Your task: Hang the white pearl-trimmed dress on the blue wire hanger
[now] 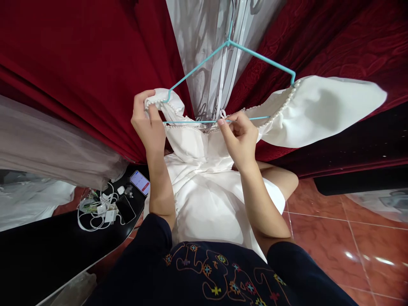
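Observation:
A white dress (207,199) with pearl-beaded edging hangs in front of me, its skirt spread over my lap. A light-blue hanger (204,61) runs up from the bodice, its left arm end at one sleeve and its right arm end at the puffed sleeve (325,110). My left hand (148,123) is closed on the beaded edge of the left sleeve (175,100). With thumb and fingers pinched, my right hand (240,138) grips the hanger's lower bar near the middle of the neckline. A small white loop (222,113) shows just above that thumb.
Dark red curtains (95,51) hang on both sides, with pale sheer fabric (199,38) between. On the black table (63,250) at left lie a lit phone (140,182), a dark phone (125,209) and tangled white cables (95,219). The floor has red tiles (325,233).

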Action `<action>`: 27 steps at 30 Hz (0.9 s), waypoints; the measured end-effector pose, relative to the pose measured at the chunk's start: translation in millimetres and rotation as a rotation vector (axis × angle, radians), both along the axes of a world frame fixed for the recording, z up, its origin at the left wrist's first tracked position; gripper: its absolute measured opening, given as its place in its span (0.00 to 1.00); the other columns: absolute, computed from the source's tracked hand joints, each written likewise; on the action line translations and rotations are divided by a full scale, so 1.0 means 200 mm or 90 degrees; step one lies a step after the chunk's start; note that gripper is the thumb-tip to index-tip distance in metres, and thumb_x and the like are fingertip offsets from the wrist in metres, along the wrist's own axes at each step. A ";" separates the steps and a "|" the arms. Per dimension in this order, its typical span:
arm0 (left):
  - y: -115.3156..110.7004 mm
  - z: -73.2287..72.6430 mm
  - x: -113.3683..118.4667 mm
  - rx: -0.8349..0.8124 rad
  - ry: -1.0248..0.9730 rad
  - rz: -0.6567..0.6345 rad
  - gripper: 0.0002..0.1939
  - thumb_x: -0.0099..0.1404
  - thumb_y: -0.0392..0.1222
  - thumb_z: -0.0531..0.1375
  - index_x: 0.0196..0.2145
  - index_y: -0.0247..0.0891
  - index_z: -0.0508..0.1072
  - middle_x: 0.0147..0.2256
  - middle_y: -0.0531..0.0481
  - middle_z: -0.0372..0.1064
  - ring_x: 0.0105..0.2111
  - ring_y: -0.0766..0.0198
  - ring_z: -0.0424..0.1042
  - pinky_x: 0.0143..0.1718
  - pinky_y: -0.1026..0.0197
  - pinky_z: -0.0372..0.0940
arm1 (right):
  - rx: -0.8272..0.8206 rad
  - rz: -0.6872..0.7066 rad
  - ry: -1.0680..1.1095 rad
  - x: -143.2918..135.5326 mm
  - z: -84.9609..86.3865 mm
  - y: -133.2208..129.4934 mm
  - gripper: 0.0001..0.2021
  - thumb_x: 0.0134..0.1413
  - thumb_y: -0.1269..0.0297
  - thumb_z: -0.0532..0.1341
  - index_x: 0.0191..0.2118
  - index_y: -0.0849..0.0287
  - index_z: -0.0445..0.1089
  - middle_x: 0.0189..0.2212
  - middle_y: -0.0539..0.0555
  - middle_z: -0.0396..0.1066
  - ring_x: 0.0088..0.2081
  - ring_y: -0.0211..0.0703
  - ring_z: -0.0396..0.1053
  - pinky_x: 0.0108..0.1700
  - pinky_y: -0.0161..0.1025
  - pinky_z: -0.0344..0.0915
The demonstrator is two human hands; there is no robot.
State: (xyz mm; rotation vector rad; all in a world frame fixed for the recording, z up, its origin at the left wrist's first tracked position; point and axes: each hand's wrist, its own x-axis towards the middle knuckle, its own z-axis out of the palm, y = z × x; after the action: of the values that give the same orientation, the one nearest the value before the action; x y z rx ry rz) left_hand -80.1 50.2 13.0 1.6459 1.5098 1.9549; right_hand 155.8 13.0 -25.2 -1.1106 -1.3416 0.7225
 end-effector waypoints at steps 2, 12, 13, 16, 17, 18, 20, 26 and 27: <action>0.03 0.01 -0.07 0.030 -0.038 0.001 0.12 0.77 0.31 0.53 0.44 0.42 0.76 0.44 0.53 0.75 0.48 0.60 0.72 0.58 0.55 0.62 | 0.002 -0.006 -0.010 0.01 0.01 0.01 0.20 0.64 0.44 0.65 0.34 0.56 0.65 0.20 0.43 0.52 0.23 0.30 0.49 0.30 0.36 0.47; -0.09 -0.26 -0.24 0.006 0.031 -0.023 0.14 0.77 0.49 0.58 0.49 0.41 0.80 0.51 0.48 0.76 0.57 0.57 0.72 0.67 0.52 0.61 | -0.003 0.009 -0.003 0.01 0.02 0.01 0.21 0.62 0.42 0.67 0.33 0.56 0.66 0.20 0.43 0.52 0.23 0.30 0.49 0.29 0.36 0.46; -0.11 -0.27 -0.21 -0.045 0.049 -0.078 0.17 0.76 0.53 0.59 0.50 0.41 0.80 0.53 0.46 0.77 0.59 0.56 0.72 0.69 0.52 0.60 | -0.004 0.013 0.003 0.00 0.01 0.02 0.22 0.62 0.42 0.67 0.33 0.56 0.66 0.20 0.43 0.52 0.23 0.29 0.49 0.29 0.36 0.46; -0.15 -0.26 -0.11 -0.208 0.019 -0.251 0.21 0.74 0.57 0.61 0.53 0.41 0.81 0.57 0.42 0.77 0.61 0.54 0.74 0.69 0.51 0.63 | -0.007 0.022 0.016 -0.02 0.00 0.03 0.23 0.62 0.40 0.66 0.34 0.56 0.65 0.20 0.43 0.53 0.23 0.29 0.49 0.28 0.36 0.45; -0.16 -0.24 -0.07 -0.245 -0.010 -0.300 0.23 0.73 0.58 0.61 0.54 0.41 0.80 0.58 0.41 0.77 0.61 0.54 0.74 0.68 0.51 0.64 | -0.008 0.023 0.019 -0.03 0.00 0.03 0.23 0.62 0.40 0.66 0.34 0.56 0.65 0.20 0.42 0.52 0.23 0.29 0.48 0.28 0.36 0.45; -0.17 -0.23 -0.03 -0.266 -0.039 -0.346 0.24 0.72 0.59 0.62 0.56 0.41 0.79 0.59 0.40 0.77 0.61 0.53 0.75 0.67 0.51 0.65 | -0.008 0.023 0.020 -0.03 -0.01 0.04 0.23 0.62 0.40 0.66 0.34 0.55 0.64 0.20 0.42 0.52 0.23 0.30 0.48 0.28 0.36 0.44; -0.18 -0.20 0.07 -0.255 -0.088 -0.420 0.27 0.71 0.61 0.63 0.59 0.42 0.76 0.60 0.40 0.77 0.63 0.52 0.75 0.66 0.51 0.67 | -0.006 0.022 0.022 -0.03 -0.01 0.04 0.23 0.63 0.40 0.65 0.34 0.55 0.63 0.20 0.42 0.51 0.23 0.30 0.48 0.28 0.36 0.44; -0.19 -0.19 0.35 -0.130 -0.294 -0.320 0.20 0.75 0.62 0.56 0.45 0.43 0.74 0.49 0.44 0.82 0.58 0.51 0.79 0.63 0.48 0.70 | 0.006 0.032 0.026 -0.06 0.00 0.02 0.20 0.64 0.43 0.66 0.34 0.55 0.65 0.20 0.43 0.51 0.23 0.30 0.50 0.28 0.36 0.46; -0.18 -0.20 0.37 -0.123 -0.314 -0.291 0.19 0.74 0.62 0.56 0.43 0.44 0.72 0.46 0.45 0.82 0.57 0.51 0.79 0.62 0.47 0.71 | 0.006 0.035 0.025 -0.06 0.01 0.02 0.20 0.63 0.43 0.66 0.35 0.55 0.66 0.20 0.43 0.52 0.23 0.30 0.50 0.28 0.36 0.47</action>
State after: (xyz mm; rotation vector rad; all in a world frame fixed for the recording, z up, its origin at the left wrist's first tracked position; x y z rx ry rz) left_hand -5.4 13.3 -26.5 1.1759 0.9933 1.7239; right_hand 143.6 16.6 -23.6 -1.0505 -1.3458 0.7728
